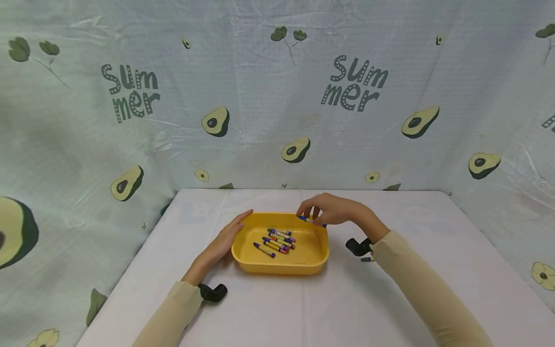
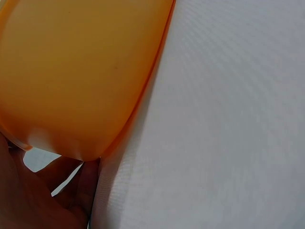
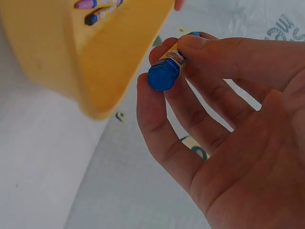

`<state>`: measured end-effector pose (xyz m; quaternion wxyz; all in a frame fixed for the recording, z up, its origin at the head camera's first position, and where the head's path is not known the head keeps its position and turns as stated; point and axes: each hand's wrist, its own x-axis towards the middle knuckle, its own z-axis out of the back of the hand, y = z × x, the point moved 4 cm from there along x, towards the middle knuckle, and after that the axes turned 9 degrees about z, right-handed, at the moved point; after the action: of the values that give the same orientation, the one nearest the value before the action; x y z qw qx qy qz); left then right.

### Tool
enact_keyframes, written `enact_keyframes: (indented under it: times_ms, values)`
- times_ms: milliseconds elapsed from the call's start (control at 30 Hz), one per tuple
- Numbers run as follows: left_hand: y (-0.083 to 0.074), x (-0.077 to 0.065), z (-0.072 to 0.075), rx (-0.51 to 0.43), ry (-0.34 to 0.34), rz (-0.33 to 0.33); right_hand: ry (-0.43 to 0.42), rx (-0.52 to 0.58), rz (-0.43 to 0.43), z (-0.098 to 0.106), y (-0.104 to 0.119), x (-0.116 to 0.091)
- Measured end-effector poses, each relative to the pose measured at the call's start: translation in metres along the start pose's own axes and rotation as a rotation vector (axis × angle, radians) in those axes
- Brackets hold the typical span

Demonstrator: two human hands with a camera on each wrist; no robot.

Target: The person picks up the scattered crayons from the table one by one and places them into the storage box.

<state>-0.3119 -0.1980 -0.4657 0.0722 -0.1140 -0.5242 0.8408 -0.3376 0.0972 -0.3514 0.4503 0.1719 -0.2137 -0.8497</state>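
A yellow tray [image 1: 284, 269] lies on the table with several crayons [image 1: 277, 242] spread over its bottom. Along its left side rests my left hand [image 1: 223, 241], with a finger reaching to the far left corner; in the left wrist view its fingertips [image 2: 88, 171] touch the tray's wall [image 2: 90, 86]. My right hand [image 1: 331, 209] is over the tray's far right corner. Between thumb and fingers it pinches a blue crayon [image 3: 164, 74] with a yellow and blue wrapper, its flat blue end toward the right wrist camera.
Another crayon [image 1: 367, 259] lies on the table right of the tray, partly hidden by the right wrist and its black camera [image 1: 358, 247]. A second black camera [image 1: 213, 292] is on the left wrist. Printed sheeting [image 1: 260, 96] stands behind the white table [image 1: 260, 313].
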Motion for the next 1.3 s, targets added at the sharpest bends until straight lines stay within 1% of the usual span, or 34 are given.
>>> enact_keyframes:
  times_ms: [200,600,833,967,1167,1300]
  values:
    - [-0.001,0.001,0.000,0.000,0.002,-0.006,0.026,-0.003,0.014,-0.007,0.005,0.024]
    - [0.000,0.001,0.000,-0.007,0.004,0.021,0.107,0.082,0.061,-0.032,0.007,0.065]
    - [0.000,0.002,-0.001,-0.006,0.006,0.015,0.121,0.176,0.009,-0.041,0.007,0.072]
    - [0.000,0.002,0.001,0.006,0.001,0.008,0.126,0.197,-0.005,-0.043,0.005,0.075]
    - [0.000,0.001,0.001,0.006,-0.004,0.024,0.139,0.246,-0.041,-0.052,-0.002,0.081]
    - [0.000,0.001,0.001,0.017,-0.004,0.022,0.141,0.260,-0.038,-0.057,-0.005,0.084]
